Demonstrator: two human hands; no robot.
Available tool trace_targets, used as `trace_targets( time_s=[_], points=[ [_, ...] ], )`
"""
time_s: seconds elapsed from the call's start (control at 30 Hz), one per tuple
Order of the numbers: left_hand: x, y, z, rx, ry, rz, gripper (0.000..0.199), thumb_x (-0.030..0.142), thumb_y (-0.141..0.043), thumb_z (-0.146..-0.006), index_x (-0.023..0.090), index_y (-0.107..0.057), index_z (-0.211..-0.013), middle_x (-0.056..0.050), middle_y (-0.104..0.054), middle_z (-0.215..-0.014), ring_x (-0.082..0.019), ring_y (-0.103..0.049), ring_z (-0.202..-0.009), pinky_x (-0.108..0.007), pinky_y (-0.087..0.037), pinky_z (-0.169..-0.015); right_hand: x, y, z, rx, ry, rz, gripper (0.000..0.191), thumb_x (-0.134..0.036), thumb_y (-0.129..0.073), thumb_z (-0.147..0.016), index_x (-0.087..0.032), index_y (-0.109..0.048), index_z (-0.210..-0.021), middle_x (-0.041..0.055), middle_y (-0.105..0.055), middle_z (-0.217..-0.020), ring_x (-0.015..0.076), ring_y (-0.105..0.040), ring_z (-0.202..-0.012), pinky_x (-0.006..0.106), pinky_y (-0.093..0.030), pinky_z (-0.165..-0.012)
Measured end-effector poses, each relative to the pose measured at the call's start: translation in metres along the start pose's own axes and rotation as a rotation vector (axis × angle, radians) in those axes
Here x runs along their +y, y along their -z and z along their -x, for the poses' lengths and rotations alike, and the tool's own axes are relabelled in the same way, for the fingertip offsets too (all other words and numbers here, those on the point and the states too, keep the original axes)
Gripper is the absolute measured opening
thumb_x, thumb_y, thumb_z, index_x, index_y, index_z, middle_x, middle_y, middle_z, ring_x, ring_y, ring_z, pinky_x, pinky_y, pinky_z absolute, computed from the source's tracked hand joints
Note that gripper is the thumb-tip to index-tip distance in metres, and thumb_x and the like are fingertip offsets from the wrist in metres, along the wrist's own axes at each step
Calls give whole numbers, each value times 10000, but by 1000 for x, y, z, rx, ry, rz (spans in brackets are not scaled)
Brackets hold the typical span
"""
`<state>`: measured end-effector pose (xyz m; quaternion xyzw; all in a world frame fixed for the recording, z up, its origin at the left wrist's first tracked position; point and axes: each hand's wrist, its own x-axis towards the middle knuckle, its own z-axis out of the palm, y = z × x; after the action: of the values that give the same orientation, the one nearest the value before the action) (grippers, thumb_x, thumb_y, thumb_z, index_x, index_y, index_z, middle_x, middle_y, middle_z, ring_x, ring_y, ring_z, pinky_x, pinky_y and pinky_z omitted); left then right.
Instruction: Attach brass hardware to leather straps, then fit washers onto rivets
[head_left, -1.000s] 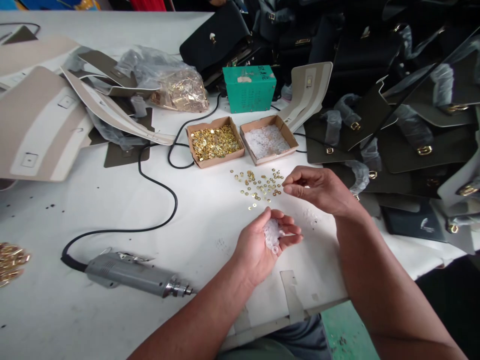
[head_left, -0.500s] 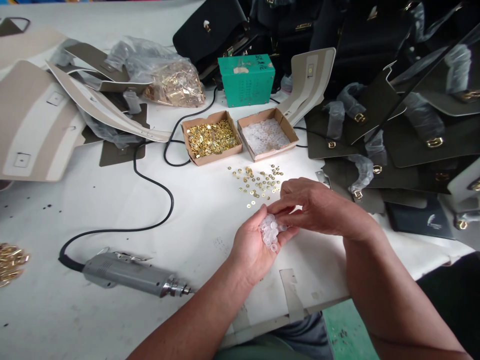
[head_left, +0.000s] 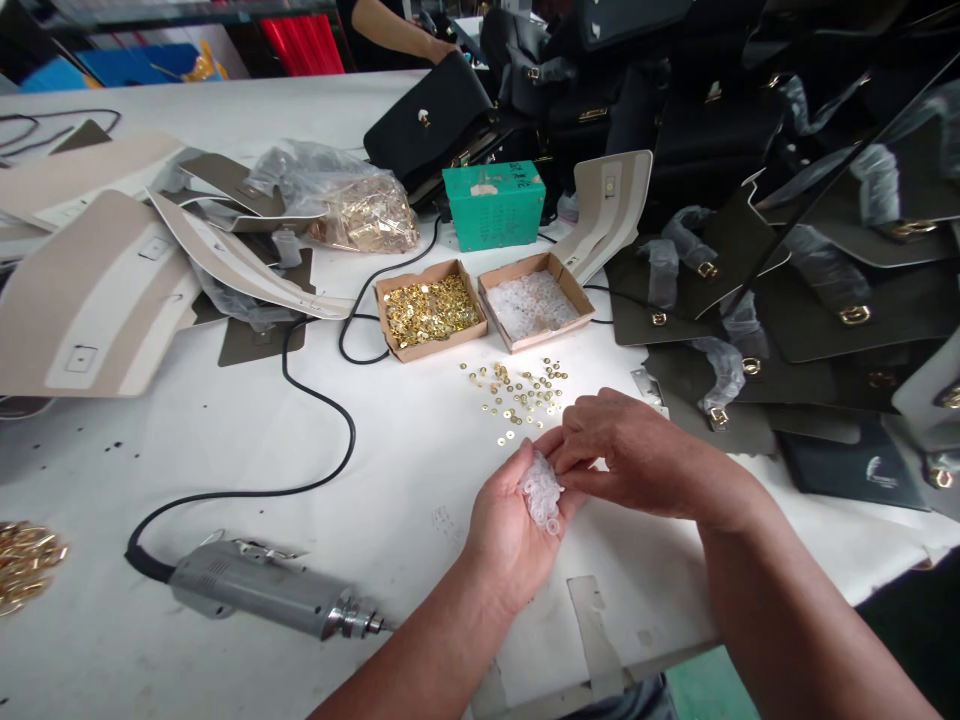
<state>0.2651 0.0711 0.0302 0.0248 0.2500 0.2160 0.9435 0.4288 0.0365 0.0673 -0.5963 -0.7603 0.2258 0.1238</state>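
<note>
My left hand point(head_left: 510, 530) is cupped palm up over the near part of the table, its fingers curled around a heap of clear plastic washers point(head_left: 541, 490). From the right, my right hand point(head_left: 611, 445) reaches over the heap with its fingertips pressed together at the edge. What sits between those fingertips is hidden. Just beyond both hands, small gold metal discs point(head_left: 517, 390) lie scattered on the white table. Behind them stand a cardboard tray of gold metal pieces point(head_left: 431, 308) and a cardboard tray of clear plastic washers point(head_left: 534, 303).
A grey electric screwdriver point(head_left: 262, 590) lies at the left with a black cable point(head_left: 349, 420). At the back is a green box point(head_left: 495, 205). Dark flaps with buckles point(head_left: 712, 300) crowd the right; beige-striped panels point(head_left: 97, 300) lie left. Another person's arm point(head_left: 397, 32) shows behind.
The camera has tilted up, so everything sits lower in view and another person's arm appears at the back. My right fingers have shifted slightly at the washers; my left hand stays cupped.
</note>
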Motion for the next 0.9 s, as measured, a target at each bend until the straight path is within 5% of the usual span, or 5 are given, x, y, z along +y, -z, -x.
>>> trace_targets(
  time_s=[0.27, 0.5, 0.9],
  points=[
    [-2, 4, -1, 153, 11, -27, 258, 279, -539, -973, 111, -699, -1084, -129, -704, -1126, -225, -686, -1024, -413, -531, -1032, 16, 6, 3, 91, -70, -290, 167, -307, -598, -968, -252, -755, -969, 27, -701, -890, 162, -603, -825, 295, -434, -751],
    [0, 3, 2, 161, 43, -72, 299, 300, -563, -965, 76, -661, -1136, -215, -649, -1294, -329, -677, -1153, -433, -513, -1045, 69, -14, -11, 494, -490, -245, 216, -374, -567, -933, -212, -701, -885, 19, -693, -859, 171, -604, -771, 299, -426, -693],
    [-3, 9, 4, 135, 52, -92, 322, 333, -547, -972, 83, -669, -1134, -210, -689, -1205, -306, -707, -1069, -438, -518, -1011, 76, -29, -26, 419, -524, -83, 186, -349, -569, -908, -242, -720, -882, 18, -717, -938, 175, -623, -821, 299, -408, -712]
  ],
)
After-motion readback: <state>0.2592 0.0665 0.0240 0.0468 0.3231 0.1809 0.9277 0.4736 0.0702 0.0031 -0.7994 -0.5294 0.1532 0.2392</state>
